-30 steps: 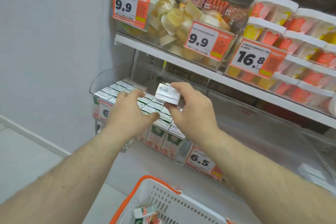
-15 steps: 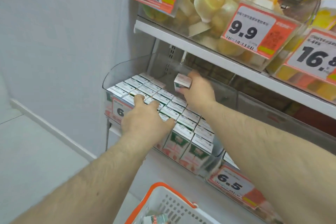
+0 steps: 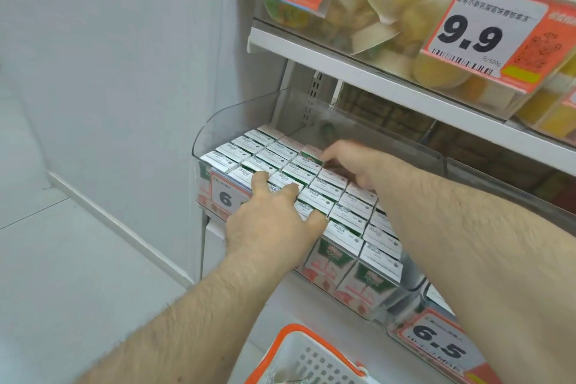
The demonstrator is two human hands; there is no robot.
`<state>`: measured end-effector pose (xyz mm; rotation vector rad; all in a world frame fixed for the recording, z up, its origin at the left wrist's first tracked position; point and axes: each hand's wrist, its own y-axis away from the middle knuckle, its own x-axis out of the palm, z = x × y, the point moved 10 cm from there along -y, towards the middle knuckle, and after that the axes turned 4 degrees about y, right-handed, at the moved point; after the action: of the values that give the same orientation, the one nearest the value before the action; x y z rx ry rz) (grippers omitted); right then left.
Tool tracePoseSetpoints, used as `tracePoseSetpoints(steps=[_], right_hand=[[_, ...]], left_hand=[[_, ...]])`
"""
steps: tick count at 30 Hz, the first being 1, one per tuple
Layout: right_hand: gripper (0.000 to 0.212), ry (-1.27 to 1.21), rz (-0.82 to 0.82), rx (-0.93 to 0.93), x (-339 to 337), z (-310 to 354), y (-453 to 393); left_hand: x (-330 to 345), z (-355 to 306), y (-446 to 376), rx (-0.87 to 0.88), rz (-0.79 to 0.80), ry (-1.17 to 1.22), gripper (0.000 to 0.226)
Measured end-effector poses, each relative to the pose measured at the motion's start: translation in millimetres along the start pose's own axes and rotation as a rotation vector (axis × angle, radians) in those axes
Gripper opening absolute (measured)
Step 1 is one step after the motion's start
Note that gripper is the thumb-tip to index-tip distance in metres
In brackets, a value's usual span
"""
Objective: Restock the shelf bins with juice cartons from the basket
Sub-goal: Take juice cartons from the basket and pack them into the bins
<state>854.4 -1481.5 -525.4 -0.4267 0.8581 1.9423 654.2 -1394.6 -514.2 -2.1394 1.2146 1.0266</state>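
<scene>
Rows of juice cartons (image 3: 314, 193) packed upright in the clear shelf bin (image 3: 237, 115), filling its left and front. Left hand (image 3: 274, 224) flat on the front cartons, fingers spread, gripping nothing. Right hand (image 3: 355, 165) farther back in the bin, fingertips curled onto one carton (image 3: 311, 153) at the rear of a row; full grasp not clear. White basket with orange rim (image 3: 299, 343) below the bin

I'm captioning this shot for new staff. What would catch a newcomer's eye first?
Two bare forearms reach into a clear bin packed with rows of cartons, the left hand flat on the front rows, the right hand at the back row. Above, orange 9.9 price tags front tubs of pale fruit; an orange-rimmed basket sits bottom centre.
</scene>
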Motion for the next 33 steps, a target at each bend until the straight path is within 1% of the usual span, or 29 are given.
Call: tracePoseSetpoints(steps=[1,3,5,8,13,16,17,20,23,24,26,27,29,31,33], right_hand=[[0.022,-0.041,0.037,0.012,3,-1,1],[0.020,-0.012,0.033,0.016,2,0,5],[0.022,0.098,-0.025,0.009,-2,3,7],[0.029,0.263,-0.031,0.008,1,6,6],[0.035,0.418,-0.052,-0.014,3,14,10],[0.043,0.550,-0.074,-0.036,3,20,15],[0.045,0.545,-0.094,-0.041,0,20,18],[0.048,0.439,-0.209,-0.074,-18,20,36],[0.039,0.296,-0.302,-0.189,-33,26,67],[0.034,0.228,-0.349,-0.244,-37,29,82],[0.023,0.058,-0.442,-0.363,-46,33,122],[0.021,-0.020,-0.480,-0.426,-48,34,145],[0.021,-0.149,-0.532,-0.525,-48,26,195],[0.022,-0.230,-0.557,-0.574,-46,8,238],[0.025,-0.293,-0.593,-0.532,-40,-24,267]], left_hand=[[0,0,0,0.003,-0.001,-0.003,0.057],[1,-1,-1,0.002,0.000,-0.006,0.058],[1,-1,-1,0.001,0.010,-0.007,0.059],[2,-2,0,0.004,0.012,-0.001,0.060],[3,-1,-2,0.009,0.020,0.009,0.060],[2,1,-2,0.024,0.011,0.035,0.060],[1,2,-1,0.032,0.006,0.063,0.061],[-8,2,7,0.084,-0.043,0.164,0.066],[-21,-10,21,0.171,-0.104,0.252,0.064],[-25,-15,27,0.203,-0.114,0.312,0.062],[-30,-24,40,0.231,-0.119,0.527,0.054],[-32,-26,45,0.206,-0.106,0.672,0.047],[-24,-30,54,0.117,-0.025,0.939,0.029],[-17,-35,61,0.065,0.022,1.063,0.014],[-10,-41,67,0.029,0.048,1.123,0.019]])
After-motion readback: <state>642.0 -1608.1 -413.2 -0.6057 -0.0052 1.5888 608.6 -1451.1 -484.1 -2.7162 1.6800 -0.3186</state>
